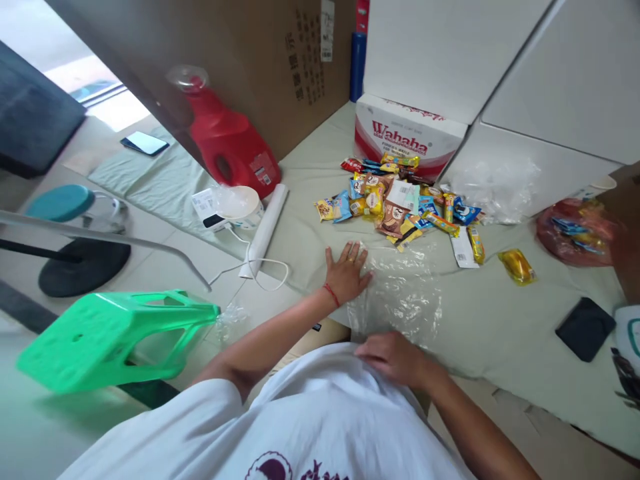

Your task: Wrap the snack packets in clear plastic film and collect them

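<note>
White T-shirt (320, 407) fabric lies closest, its hem just beneath the right hand (393, 357), whose fingers are curled in against the cloth; whether they grip it cannot be told. The left hand (347, 275) rests palm down with its fingers spread and grasps nothing, touching the edge of a clear plastic bag (403, 290) that lies flat just to its right and beyond the right hand, on a pale green sheet (500, 320). As far as can be judged, the bag is laid out but unfilled, with nothing visible inside. Wrapped snacks (393, 217) lie loose in a heap ahead of both hands, unsorted by the look of it, and one yellow packet (517, 265) sits apart, to their right. Farther right of the hands, a red plastic bag (575, 233) does hold colourful packets. Behind the heap stands a Wahaha carton (410, 137), its contents hidden. Ahead and left of the left hand, a paper tub (246, 215) has crumpled clear plastic at its mouth; beyond it leans a red jug (227, 143), whose contents cannot be seen.
</note>
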A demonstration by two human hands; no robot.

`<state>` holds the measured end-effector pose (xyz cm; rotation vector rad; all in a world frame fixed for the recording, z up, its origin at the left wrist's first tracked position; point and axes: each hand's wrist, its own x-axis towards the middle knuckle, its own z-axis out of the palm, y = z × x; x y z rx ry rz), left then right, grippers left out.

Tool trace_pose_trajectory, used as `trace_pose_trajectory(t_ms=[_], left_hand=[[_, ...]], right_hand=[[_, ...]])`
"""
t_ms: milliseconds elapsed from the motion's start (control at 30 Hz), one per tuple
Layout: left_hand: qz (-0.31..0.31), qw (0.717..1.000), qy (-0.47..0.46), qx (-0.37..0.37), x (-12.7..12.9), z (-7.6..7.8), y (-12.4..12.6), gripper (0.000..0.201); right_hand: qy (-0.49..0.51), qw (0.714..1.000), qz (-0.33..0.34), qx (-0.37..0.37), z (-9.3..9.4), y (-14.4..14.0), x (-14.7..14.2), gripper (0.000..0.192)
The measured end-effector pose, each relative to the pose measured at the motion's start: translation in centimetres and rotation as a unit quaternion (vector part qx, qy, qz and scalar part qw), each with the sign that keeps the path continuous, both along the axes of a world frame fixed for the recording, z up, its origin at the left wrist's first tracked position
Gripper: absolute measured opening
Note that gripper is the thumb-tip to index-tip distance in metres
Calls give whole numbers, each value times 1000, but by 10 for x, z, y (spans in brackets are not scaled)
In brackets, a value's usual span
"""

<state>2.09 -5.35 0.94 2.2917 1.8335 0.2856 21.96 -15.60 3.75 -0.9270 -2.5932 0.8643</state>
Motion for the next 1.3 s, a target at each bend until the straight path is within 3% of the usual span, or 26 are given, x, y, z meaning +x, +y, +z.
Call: trace_pose_trajectory(t_ms=[67,167,267,333,400,500,600,667,733,800,933,1000,1067,1133,1233,1300], left_hand=[[-18,1000,6,-1,-6,-2,-9,70],[-30,1000,6,2,-12,-4,-19,73],[-29,1000,-2,3,-15,-5,-21,74],[-28,1000,-11,2,-16,-5,-20,75],[-26,999,-19,-2,-16,-5,-19,75],[-24,999,-29,-7,-17,-5,-17,73],[-26,999,-36,-6,-16,-5,-17,69],[-29,999,-37,-3,-15,-5,-16,67],[-30,999,-34,1,-14,-6,-15,67],[-29,999,-29,3,-14,-6,-15,67],[-25,999,-27,-3,-14,-4,-15,65],[-20,999,-30,-6,-14,-3,-16,64],[-18,999,-33,-3,-14,-3,-17,63],[-19,999,-34,3,-14,-3,-16,63],[-17,999,-29,3,-10,-5,-14,61],[-13,1000,-23,-5,-7,-6,-11,60]], right_hand=[[53,997,-56,-10,29,41,3,25],[5,981,-119,155,55,125,-22,29],[-92,952,-73,283,53,207,-78,44],[-124,946,-17,300,42,247,-113,42],[-120,951,-8,286,31,270,-131,29],[-85,953,-100,274,25,267,-117,31],[-39,930,-228,285,33,236,-75,41],[-12,926,-249,285,38,215,-53,38],[-25,936,-192,293,37,205,-48,35],[-73,940,-110,315,30,209,-61,44],[-140,937,-9,319,13,247,-111,46],[-146,949,-1,280,12,265,-127,38],[-83,969,-68,222,17,271,-128,32],[21,967,-183,177,28,260,-111,33],[143,923,-333,131,42,215,-65,46],[250,881,-401,6,45,175,-33,50]])
